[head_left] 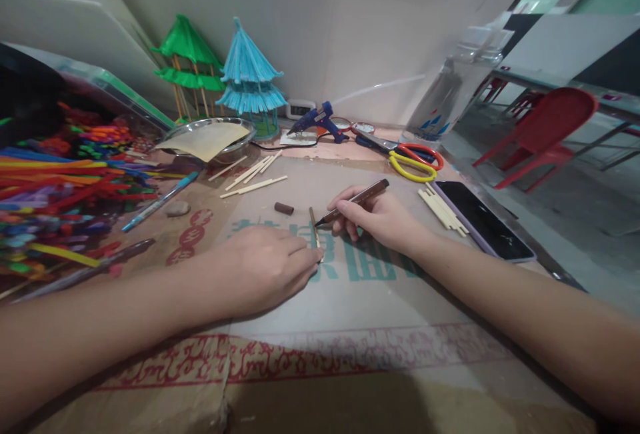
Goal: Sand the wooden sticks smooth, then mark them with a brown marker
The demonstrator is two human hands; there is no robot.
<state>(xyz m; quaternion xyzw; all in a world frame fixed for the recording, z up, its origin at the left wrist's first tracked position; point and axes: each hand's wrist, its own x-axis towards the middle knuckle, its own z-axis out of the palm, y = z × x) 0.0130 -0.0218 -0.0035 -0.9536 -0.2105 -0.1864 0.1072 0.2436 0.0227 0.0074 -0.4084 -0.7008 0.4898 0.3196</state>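
The left hand (260,267) pinched the near end of a thin wooden stick (314,226) flat against the cardboard-covered surface (350,301). The right hand (380,217) gripped a brown marker (353,202), tip touching the stick. The stick looked light, stiff and easily snapped, best held at its ends.

2 pagoda models (220,74), 1 glue gun (315,121), 1 scissors (410,157), 1 phone (483,221).

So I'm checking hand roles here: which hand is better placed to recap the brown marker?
Likely the left hand: the cap lies on the cardboard on its side, and only its fingers pin the stick. The right hand already holds the marker.
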